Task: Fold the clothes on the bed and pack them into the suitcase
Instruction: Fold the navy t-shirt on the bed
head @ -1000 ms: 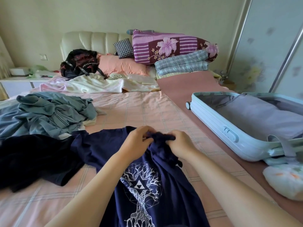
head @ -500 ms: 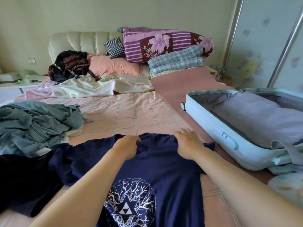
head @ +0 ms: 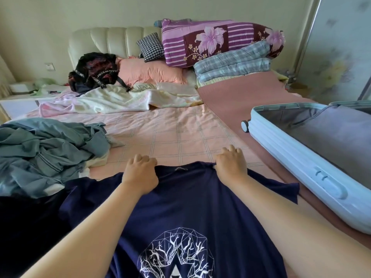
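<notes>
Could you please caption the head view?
Left hand and right hand grip a navy T-shirt on the bed beside an open suitcase.

A black backpack (head: 94,72) with lettered straps slumps against the cream padded headboard (head: 112,40). Just beside it lies a peach pillow (head: 152,72), and a small black-and-white checked cushion (head: 150,47) leans upright behind that. A rolled purple floral quilt (head: 216,43) rests on a folded blue plaid quilt (head: 232,66). A pale crumpled blanket (head: 120,101) sprawls in front of the pillow. A mauve mat (head: 241,97) runs along the right side. At left stands a white nightstand (head: 18,105) below a wall socket (head: 49,66). A frosted sliding door (head: 337,47) fills the right edge.
</notes>
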`<state>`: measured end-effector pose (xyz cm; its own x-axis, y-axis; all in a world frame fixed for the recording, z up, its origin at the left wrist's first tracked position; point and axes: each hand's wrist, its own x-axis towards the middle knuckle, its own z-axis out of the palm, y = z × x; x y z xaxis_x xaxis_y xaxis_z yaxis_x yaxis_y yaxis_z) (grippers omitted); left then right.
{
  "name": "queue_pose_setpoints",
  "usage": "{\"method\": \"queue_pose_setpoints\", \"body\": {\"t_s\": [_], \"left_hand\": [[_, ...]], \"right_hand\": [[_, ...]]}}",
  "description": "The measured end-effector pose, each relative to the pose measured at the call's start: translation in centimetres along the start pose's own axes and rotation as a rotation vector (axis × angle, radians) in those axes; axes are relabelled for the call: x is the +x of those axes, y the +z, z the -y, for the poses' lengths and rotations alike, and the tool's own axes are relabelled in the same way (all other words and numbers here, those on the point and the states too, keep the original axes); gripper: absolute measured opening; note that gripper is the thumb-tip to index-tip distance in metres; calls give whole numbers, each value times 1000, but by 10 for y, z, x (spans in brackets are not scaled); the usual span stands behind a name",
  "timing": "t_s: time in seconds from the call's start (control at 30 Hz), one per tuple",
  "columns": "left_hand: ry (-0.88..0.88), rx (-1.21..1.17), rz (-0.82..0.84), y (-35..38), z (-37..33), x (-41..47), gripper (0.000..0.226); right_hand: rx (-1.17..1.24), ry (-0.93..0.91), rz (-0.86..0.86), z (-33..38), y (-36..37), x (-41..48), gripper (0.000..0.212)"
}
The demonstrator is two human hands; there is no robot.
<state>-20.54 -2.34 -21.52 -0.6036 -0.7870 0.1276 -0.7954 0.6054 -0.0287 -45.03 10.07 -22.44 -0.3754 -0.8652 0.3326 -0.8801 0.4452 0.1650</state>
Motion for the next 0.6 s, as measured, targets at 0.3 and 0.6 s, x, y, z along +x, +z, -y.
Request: {"method": "queue_pose_setpoints", "body": {"t_s": [0.3, 0.6], "left_hand": [[-230, 9, -92, -20, 16, 21, 23], [-149, -432, 186, 7, 37, 45, 70]], "right_hand": [[429, 356, 58, 22, 6, 22, 18], [491, 100, 401, 30, 8, 50, 81]]}}
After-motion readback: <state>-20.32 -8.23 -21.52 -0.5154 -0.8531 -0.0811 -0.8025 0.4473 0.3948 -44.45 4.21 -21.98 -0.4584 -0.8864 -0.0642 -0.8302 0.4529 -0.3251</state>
